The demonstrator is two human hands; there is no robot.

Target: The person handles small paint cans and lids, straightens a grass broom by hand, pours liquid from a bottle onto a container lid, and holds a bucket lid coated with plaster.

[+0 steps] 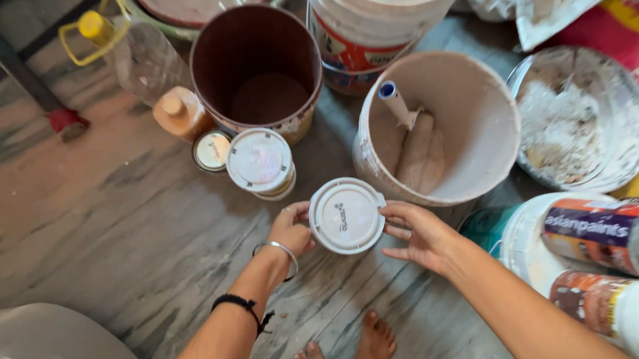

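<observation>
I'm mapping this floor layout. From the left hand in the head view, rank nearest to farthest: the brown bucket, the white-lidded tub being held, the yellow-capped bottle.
1. White-lidded tub: touching the left hand, on its right.
2. Brown bucket: beyond the hand, farther up the floor.
3. Yellow-capped bottle: farthest, up and left.

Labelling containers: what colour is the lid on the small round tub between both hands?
White: the small round tub's plastic lid, faint embossed marks on top, clearest in the head view.

Floor (104, 216): grey-brown streaked stone, worn, paint-dusted; dark band (9, 64) across upper left corner; even soft daylight, faint shadows; no walls or windows in view
</observation>
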